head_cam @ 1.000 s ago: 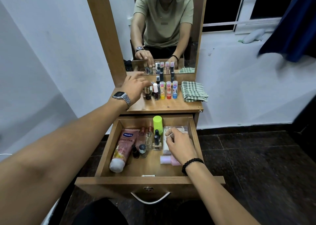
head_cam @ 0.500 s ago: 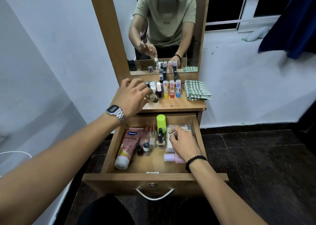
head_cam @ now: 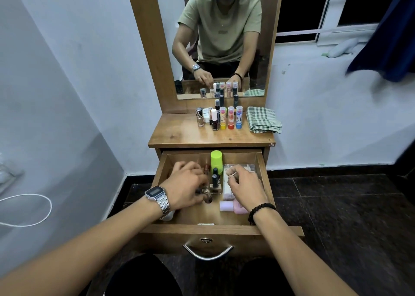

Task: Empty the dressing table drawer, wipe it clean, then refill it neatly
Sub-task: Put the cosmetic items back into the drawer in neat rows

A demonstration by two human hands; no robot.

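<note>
A bedroom or dressing corner in a home. A wooden dressing table [head_cam: 179, 136] with a tall framed mirror [head_cam: 221, 48] stands against a plain painted wall, cosmetics bottles [head_cam: 221, 118] and a folded checked cloth [head_cam: 263, 120] on top. Beside it are a barred window [head_cam: 325, 10], a dark blue curtain [head_cam: 390, 30] and dark floor tiles [head_cam: 336, 206].

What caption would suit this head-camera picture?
Both hands, left hand and right hand, reach among bottles in the open drawer; other bottles line the tabletop.
</note>
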